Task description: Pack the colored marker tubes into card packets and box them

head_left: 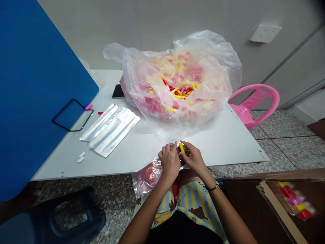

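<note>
At the table's front edge, a yellow tube (181, 147) is pinched between the thumb and fingers of my right hand (193, 157). My left hand (170, 160) lies close beside it, fingers bent over the upper end of a clear and dark-red printed packet (148, 176). That packet hangs over the edge toward my lap. The packet's opening is hidden under my hands. Beyond them sits a large translucent plastic bag (162, 101), open at the top, with many red, yellow and pink tubes (181, 91) inside.
Flat silvery packets (111, 130) lie on the white table (203, 145) at left, near a phone (118, 92), a pink piece (88, 107) and white pieces (81, 157). A blue panel (43, 84) stands left. Right are a pink chair (256, 101) and a cardboard box (281, 213) with a filled packet (294, 200).
</note>
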A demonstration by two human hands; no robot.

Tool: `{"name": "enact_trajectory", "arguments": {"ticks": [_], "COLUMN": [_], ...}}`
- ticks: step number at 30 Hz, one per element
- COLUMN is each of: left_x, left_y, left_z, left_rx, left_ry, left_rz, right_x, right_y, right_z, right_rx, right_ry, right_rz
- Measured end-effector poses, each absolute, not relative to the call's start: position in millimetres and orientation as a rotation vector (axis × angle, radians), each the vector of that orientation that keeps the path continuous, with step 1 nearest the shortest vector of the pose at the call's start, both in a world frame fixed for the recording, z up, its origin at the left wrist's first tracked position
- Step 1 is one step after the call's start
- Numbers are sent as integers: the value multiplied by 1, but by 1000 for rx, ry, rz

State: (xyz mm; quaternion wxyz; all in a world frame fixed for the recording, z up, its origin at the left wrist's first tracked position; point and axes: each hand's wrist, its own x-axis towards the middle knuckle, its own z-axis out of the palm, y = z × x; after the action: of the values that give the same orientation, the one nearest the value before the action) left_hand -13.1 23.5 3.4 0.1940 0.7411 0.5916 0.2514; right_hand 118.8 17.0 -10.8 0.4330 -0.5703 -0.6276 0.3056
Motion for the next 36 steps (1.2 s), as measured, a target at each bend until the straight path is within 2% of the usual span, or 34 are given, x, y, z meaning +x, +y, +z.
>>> {"name": "enact_trajectory", "arguments": {"ticks": [8, 14, 19, 24, 29, 36], "left_x": [-30, -28, -19, -17, -15, -16], "left_y": [54, 96, 118, 117, 106, 106], "left_z": [35, 39, 28, 12, 6, 7], "left_rx": [2016, 1819, 1912, 1932, 2009, 1997], "left_ry": [983, 694, 692, 757, 851, 867], "left_rz": [693, 554, 529, 673, 709, 701], "right_x": [150, 156, 157, 160, 158, 151], "right_y": [27, 36, 42, 49, 53, 57], "right_z": [10, 20, 17, 13, 11, 0], "right_rx": [-1264, -1186, -1251, -1385, -1377, -1306], "right_ry": [-1636, -1768, -1729, -1657, -1767, -1523], "right_rz": [737, 711, 661, 694, 716, 798]}}
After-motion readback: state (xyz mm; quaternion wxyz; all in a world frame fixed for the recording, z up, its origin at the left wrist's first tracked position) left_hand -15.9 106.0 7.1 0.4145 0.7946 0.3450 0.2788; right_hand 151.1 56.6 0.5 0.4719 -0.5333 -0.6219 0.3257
